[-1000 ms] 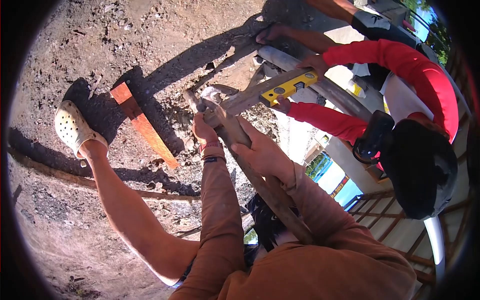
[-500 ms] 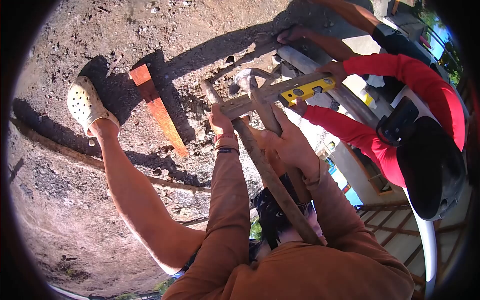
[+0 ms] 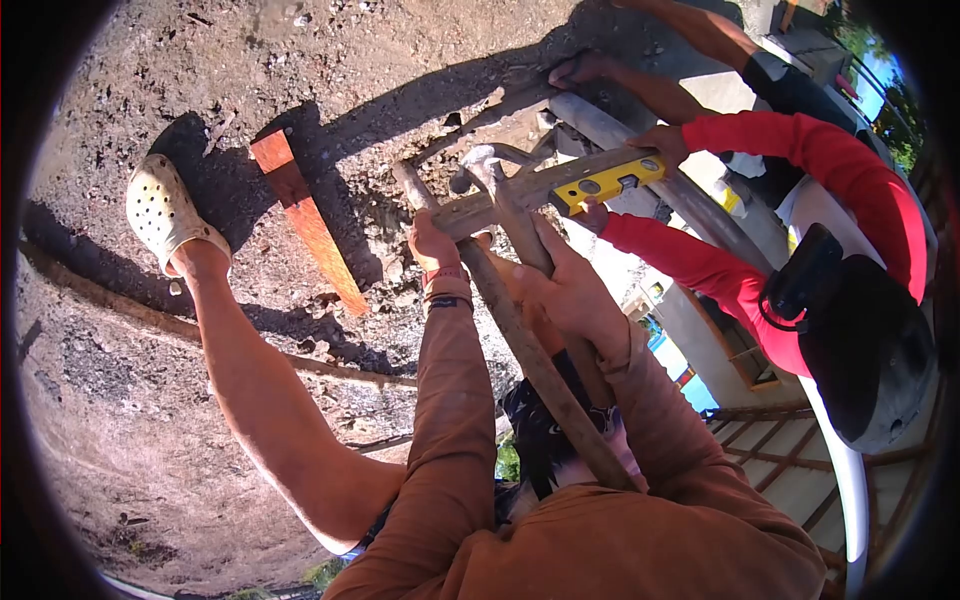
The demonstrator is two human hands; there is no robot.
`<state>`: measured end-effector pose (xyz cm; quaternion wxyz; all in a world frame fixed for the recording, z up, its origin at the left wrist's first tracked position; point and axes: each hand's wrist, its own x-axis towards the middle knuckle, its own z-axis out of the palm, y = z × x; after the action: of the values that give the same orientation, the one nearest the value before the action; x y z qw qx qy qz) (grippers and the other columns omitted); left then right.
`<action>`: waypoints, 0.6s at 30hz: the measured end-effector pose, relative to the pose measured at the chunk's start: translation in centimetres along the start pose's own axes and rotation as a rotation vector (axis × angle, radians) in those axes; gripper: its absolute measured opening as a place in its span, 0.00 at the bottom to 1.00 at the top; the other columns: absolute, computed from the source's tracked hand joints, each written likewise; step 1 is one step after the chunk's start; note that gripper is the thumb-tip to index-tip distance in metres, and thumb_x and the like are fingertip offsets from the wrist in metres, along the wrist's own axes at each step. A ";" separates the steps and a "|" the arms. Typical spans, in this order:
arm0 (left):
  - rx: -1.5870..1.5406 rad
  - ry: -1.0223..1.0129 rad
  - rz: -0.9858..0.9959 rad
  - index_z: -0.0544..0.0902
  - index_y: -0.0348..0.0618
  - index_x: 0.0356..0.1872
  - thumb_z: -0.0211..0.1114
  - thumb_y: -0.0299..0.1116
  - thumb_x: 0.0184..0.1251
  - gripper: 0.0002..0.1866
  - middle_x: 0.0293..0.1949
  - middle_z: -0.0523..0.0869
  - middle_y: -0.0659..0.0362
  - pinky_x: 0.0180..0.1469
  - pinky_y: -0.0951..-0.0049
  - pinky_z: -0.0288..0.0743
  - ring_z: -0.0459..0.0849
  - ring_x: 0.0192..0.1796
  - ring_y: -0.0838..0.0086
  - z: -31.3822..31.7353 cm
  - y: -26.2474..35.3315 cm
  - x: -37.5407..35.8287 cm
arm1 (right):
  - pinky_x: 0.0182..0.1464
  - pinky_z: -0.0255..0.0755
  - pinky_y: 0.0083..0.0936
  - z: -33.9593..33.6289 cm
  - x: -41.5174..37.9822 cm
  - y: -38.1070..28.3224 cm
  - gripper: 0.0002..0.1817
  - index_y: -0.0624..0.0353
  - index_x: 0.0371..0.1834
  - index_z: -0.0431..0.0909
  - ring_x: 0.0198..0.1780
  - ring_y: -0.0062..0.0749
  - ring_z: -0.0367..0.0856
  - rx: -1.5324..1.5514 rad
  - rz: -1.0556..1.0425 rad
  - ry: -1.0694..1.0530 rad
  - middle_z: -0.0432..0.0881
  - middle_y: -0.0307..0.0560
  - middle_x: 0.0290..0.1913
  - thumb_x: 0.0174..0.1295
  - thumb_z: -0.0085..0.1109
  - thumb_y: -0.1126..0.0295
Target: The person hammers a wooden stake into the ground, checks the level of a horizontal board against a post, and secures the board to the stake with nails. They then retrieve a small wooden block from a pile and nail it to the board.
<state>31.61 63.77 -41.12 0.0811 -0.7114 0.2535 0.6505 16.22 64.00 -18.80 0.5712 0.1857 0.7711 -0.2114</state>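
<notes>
My left hand [image 3: 433, 244] is closed around the near end of a rough wooden board [image 3: 510, 194], where it crosses an upright wooden stake [image 3: 527, 350]. In my right hand [image 3: 578, 290] is the handle of a claw hammer [image 3: 517, 228], its metal head up beside the board. A yellow spirit level [image 3: 608, 186] lies along the board's far part. One hand of a person in red sleeves [image 3: 660, 146] grips the board's far end, and their other hand [image 3: 593, 214] is at the level.
An orange-red wooden piece [image 3: 308, 222] lies on the stony ground at the left, near my foot in a beige clog [image 3: 165, 212]. A long thin pole [image 3: 130, 298] runs along the ground. Behind the board, a thick grey post [image 3: 700, 215] slants past the co-worker.
The whole view has shifted slightly left. Both hands keep their holds, and the board, level and hammer stay in nearly the same arrangement.
</notes>
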 end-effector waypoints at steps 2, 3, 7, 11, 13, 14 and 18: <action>0.009 -0.010 0.026 0.82 0.32 0.32 0.49 0.43 0.64 0.21 0.28 0.83 0.53 0.36 0.72 0.74 0.80 0.31 0.71 -0.1 -0.4 0.0 | 0.59 0.61 0.24 0.0 0.0 0.2 0.35 0.69 0.67 0.51 0.60 0.38 0.69 -0.030 -0.019 0.007 0.69 0.62 0.58 0.59 0.53 0.67; -0.032 0.004 -0.022 0.81 0.32 0.32 0.49 0.43 0.63 0.21 0.28 0.83 0.53 0.35 0.72 0.74 0.80 0.30 0.71 0.0 0.0 -0.3 | 0.59 0.61 0.24 -0.1 0.0 0.2 0.35 0.69 0.67 0.51 0.60 0.38 0.69 -0.031 -0.017 0.006 0.69 0.62 0.58 0.59 0.53 0.67; -0.107 0.028 -0.089 0.81 0.31 0.31 0.50 0.43 0.63 0.21 0.27 0.83 0.54 0.33 0.72 0.74 0.80 0.28 0.72 0.2 0.6 -0.7 | 0.59 0.61 0.24 -0.4 0.1 -0.4 0.35 0.67 0.67 0.50 0.59 0.38 0.70 -0.017 0.023 -0.006 0.70 0.62 0.57 0.59 0.53 0.67; -0.064 0.034 -0.051 0.81 0.31 0.31 0.50 0.43 0.63 0.21 0.27 0.82 0.54 0.32 0.72 0.74 0.80 0.27 0.72 0.1 0.6 -0.7 | 0.55 0.65 0.25 -0.7 0.0 -1.6 0.34 0.65 0.68 0.50 0.55 0.39 0.74 0.003 0.153 -0.053 0.73 0.61 0.55 0.59 0.52 0.68; -0.103 0.021 -0.090 0.81 0.31 0.31 0.50 0.43 0.62 0.22 0.27 0.82 0.54 0.32 0.72 0.74 0.80 0.27 0.72 0.4 1.4 -1.2 | 0.53 0.66 0.27 -0.5 0.2 -0.4 0.34 0.64 0.68 0.49 0.53 0.42 0.75 -0.055 0.079 -0.029 0.74 0.62 0.53 0.59 0.51 0.68; -0.105 0.019 -0.090 0.81 0.31 0.31 0.50 0.43 0.62 0.22 0.27 0.82 0.54 0.32 0.72 0.74 0.80 0.27 0.72 0.5 1.8 -1.4 | 0.52 0.67 0.27 -0.5 0.2 -0.1 0.34 0.63 0.68 0.49 0.52 0.43 0.76 -0.086 0.044 -0.017 0.75 0.62 0.51 0.60 0.51 0.68; -0.060 0.049 -0.069 0.81 0.32 0.31 0.50 0.44 0.62 0.21 0.27 0.82 0.55 0.32 0.73 0.74 0.80 0.27 0.72 0.5 2.0 -1.5 | 0.50 0.69 0.32 -0.2 0.2 0.3 0.35 0.62 0.69 0.48 0.47 0.52 0.78 -0.195 0.059 -0.017 0.77 0.66 0.46 0.60 0.49 0.65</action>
<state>30.20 62.67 -39.27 0.0762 -0.7375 0.2110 0.6370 16.14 64.42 -18.94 0.5991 0.1500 0.7774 -0.1197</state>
